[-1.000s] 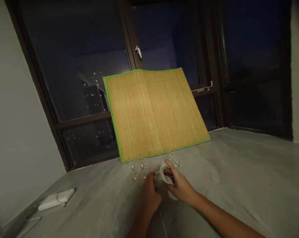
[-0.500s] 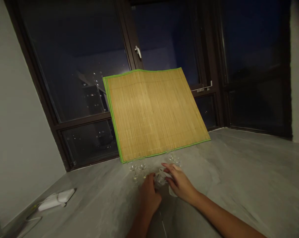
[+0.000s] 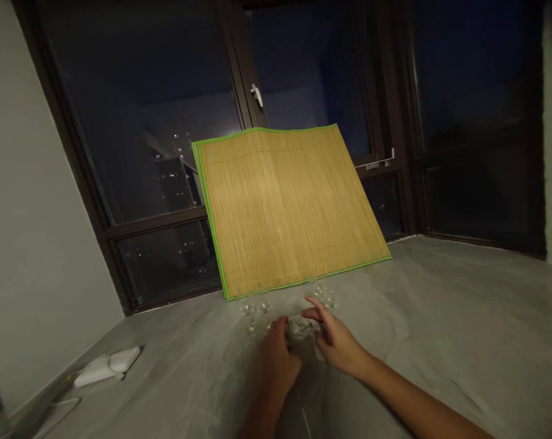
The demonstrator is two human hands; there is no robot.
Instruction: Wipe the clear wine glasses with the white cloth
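My left hand (image 3: 278, 360) is closed round a small clear glass (image 3: 297, 329) near the middle of the grey surface. My right hand (image 3: 335, 338) presses a pale cloth (image 3: 313, 341) against that glass, its fingers curled over the rim. Just behind them stand two small stemmed glasses (image 3: 256, 308) to the left and two more stemmed glasses (image 3: 325, 292) to the right, all upright.
A bamboo mat with a green edge (image 3: 285, 207) leans against the dark window behind the glasses. A white power adapter with a cable (image 3: 105, 366) lies at the left by the wall. The grey counter (image 3: 440, 329) stretches to the right.
My right hand has shifted the cloth round the glass, from hanging below its palm to bunched on the glass top. My left hand stays on the glass.
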